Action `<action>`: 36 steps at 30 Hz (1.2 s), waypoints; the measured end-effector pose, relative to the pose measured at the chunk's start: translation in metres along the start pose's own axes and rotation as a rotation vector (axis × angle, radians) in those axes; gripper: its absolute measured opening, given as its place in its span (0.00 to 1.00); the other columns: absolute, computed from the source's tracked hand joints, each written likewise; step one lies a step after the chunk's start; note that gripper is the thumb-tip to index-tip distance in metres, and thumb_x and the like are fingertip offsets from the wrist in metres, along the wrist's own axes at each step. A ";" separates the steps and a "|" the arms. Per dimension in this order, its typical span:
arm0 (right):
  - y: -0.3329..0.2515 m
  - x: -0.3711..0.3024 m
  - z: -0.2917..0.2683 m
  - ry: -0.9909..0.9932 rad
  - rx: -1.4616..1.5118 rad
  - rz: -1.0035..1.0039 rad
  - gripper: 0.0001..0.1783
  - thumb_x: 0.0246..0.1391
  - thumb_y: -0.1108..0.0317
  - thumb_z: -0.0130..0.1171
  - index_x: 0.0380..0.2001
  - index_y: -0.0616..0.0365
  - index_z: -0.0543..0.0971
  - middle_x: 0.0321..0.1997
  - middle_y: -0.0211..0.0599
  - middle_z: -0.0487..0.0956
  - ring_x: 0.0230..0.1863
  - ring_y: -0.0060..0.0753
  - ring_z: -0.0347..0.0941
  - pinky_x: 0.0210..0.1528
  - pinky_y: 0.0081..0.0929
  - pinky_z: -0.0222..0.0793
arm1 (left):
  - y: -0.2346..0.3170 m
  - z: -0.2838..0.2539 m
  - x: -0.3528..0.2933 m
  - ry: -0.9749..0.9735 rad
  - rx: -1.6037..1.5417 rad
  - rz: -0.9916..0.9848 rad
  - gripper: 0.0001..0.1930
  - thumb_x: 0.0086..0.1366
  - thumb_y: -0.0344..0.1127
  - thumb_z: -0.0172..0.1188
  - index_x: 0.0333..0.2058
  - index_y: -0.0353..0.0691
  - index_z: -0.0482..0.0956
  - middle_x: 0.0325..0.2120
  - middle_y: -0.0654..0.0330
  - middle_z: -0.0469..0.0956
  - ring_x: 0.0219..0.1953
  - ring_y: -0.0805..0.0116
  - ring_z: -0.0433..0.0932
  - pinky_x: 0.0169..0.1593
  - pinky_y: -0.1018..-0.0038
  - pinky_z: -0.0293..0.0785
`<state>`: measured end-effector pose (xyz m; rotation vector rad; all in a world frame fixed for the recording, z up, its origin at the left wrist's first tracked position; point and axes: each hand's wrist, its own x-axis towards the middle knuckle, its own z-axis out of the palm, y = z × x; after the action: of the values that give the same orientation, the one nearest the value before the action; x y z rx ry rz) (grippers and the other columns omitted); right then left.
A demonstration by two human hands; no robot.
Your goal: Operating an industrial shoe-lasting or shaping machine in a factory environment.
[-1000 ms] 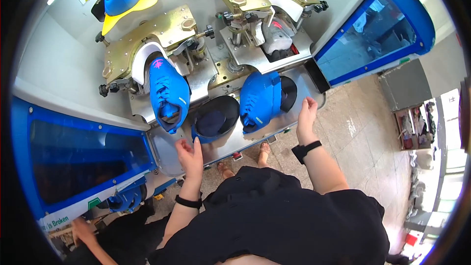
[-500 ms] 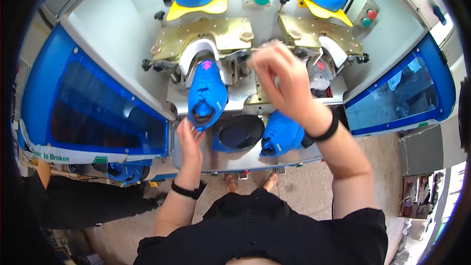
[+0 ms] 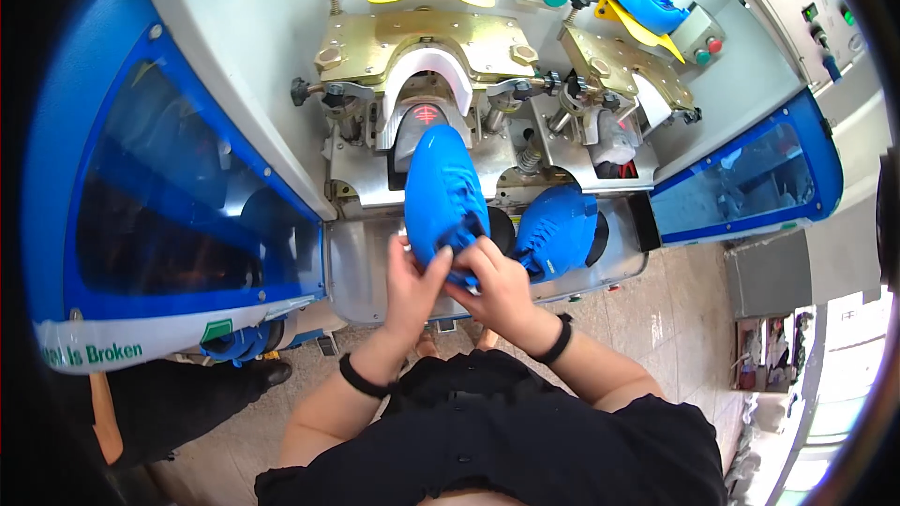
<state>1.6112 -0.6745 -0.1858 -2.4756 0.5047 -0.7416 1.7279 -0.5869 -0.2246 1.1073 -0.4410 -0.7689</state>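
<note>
The blue lace-up sneaker upper (image 3: 433, 183) no longer covers the grey toe form (image 3: 412, 135); it is now held on that form's near side. The right hand (image 3: 497, 289), previously raised right of the form, joins the left hand (image 3: 412, 290) at the heel.

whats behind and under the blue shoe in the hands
Beyond the blue shoe, a grey form with a red mark shows; right of the shoe, part of a dark object. The rest of both, and whatever is directly underneath, is covered.
</note>
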 end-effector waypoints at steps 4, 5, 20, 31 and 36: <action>0.038 -0.085 -0.058 0.128 -0.114 0.047 0.21 0.36 0.72 0.73 0.36 0.54 0.76 0.40 0.43 0.77 0.41 0.49 0.77 0.40 0.38 0.75 | -0.017 -0.035 -0.018 -0.140 0.213 0.033 0.08 0.70 0.37 0.54 0.40 0.38 0.71 0.35 0.65 0.75 0.40 0.77 0.74 0.46 0.79 0.70; 0.050 -0.108 -0.071 0.226 -0.225 0.160 0.19 0.37 0.74 0.71 0.36 0.55 0.76 0.41 0.45 0.75 0.42 0.51 0.75 0.41 0.38 0.74 | -0.018 -0.048 -0.019 -0.084 0.272 -0.044 0.08 0.71 0.38 0.52 0.38 0.39 0.72 0.35 0.65 0.76 0.40 0.77 0.74 0.45 0.79 0.70; 0.203 -0.151 -0.119 0.364 -0.854 0.667 0.36 0.43 0.65 0.68 0.58 0.54 0.69 0.65 0.52 0.63 0.62 0.56 0.62 0.61 0.45 0.61 | -0.028 -0.014 -0.002 -0.064 0.791 0.143 0.06 0.59 0.30 0.64 0.32 0.39 0.76 0.31 0.62 0.74 0.32 0.72 0.75 0.35 0.78 0.70; 0.032 0.265 -0.126 0.533 -0.203 -0.623 0.15 0.54 0.71 0.60 0.46 0.56 0.75 0.44 0.46 0.78 0.48 0.50 0.74 0.50 0.39 0.70 | 0.055 0.051 0.029 -0.093 0.578 0.527 0.05 0.56 0.25 0.64 0.28 0.36 0.75 0.25 0.60 0.73 0.26 0.69 0.72 0.31 0.76 0.68; 0.033 0.354 -0.114 0.211 -0.145 -0.391 0.25 0.58 0.46 0.56 0.46 0.57 0.76 0.38 0.50 0.80 0.41 0.53 0.77 0.46 0.42 0.72 | 0.041 0.036 0.016 -0.165 0.285 0.230 0.05 0.65 0.29 0.61 0.30 0.35 0.76 0.27 0.65 0.76 0.26 0.80 0.72 0.33 0.82 0.70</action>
<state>1.8149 -0.9092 0.0210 -2.6809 0.1482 -1.1653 1.7285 -0.6116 -0.1735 1.2349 -0.8226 -0.6071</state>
